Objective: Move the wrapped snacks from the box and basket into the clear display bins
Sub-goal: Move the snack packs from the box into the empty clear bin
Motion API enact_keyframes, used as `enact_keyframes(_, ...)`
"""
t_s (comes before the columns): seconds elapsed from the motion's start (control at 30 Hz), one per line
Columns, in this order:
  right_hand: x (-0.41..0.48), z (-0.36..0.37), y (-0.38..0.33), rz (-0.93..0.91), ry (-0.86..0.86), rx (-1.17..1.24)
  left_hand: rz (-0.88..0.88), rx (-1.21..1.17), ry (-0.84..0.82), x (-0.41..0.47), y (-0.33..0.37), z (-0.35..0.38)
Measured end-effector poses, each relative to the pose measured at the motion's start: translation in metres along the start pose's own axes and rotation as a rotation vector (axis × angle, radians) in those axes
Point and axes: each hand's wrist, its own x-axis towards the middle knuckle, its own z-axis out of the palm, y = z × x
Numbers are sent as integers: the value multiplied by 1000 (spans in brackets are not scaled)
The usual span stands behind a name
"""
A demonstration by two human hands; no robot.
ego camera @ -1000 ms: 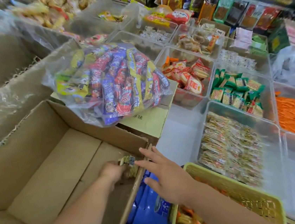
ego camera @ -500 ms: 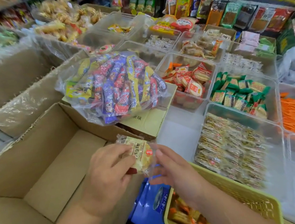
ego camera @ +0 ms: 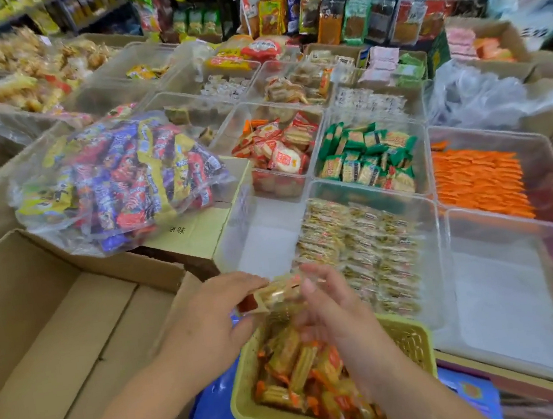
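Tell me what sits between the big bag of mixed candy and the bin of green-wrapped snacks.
A clear bin holding red-wrapped round crackers sits between the candy bag and the green-wrapped snacks, shown in the head view.
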Motion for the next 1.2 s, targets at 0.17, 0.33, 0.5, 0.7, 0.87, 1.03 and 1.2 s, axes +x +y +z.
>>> enact_keyframes(0.17, -1, -50, -3, -161, 23, -254, -106, -217, -287, 31, 18, 29)
enact_keyframes(0.33, 35, -91, -5, -202, 215, -343, -251, -147, -215, 67, 17, 68)
enact_keyframes(0.5, 105, -134, -25, -258, 478, -456, -665, -171, -313, 92, -20, 110)
enact_keyframes(0.7, 204, -146, -58, -312, 478, -765, -765, -215, -413, 96, -50, 131)
enact_keyframes(0.87, 263, -134, -49, -180, 279, -971, -738, -236, -411, 91, -55, 133)
enact_keyframes(1.03, 282, -129, -26, -56, 136, -1000, -755, -335, -404, 96, -58, 131)
enact_keyframes(1.2, 279, -137, -18, -39, 45, -842, -751, -444, -290, 131, -55, 125)
